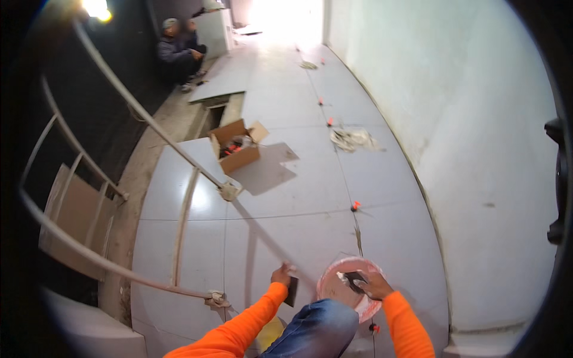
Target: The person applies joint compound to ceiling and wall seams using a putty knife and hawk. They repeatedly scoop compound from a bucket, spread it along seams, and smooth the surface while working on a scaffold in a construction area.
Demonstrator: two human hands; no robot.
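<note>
My left hand [282,274] is closed on a dark flat scraper [292,292], whose rectangular blade hangs just above the floor tiles. Over a round pink basin [327,275] my right hand [377,287] grips a dark putty knife [354,281] with white paste on its end. The basin sits in front of my bent knee, and its inside and rim are smeared with whitish residue. What lies at the bottom of the basin is partly hidden by the right hand.
Orange tile levelers [356,206] stand along a floor joint. An open cardboard box [242,158] holds more orange pieces, near an uncovered floor gap [216,116]. A metal frame [185,224] with wrapped feet stands at left. A rag [353,140] lies near the right wall [477,149]. Two people [173,53] crouch far left.
</note>
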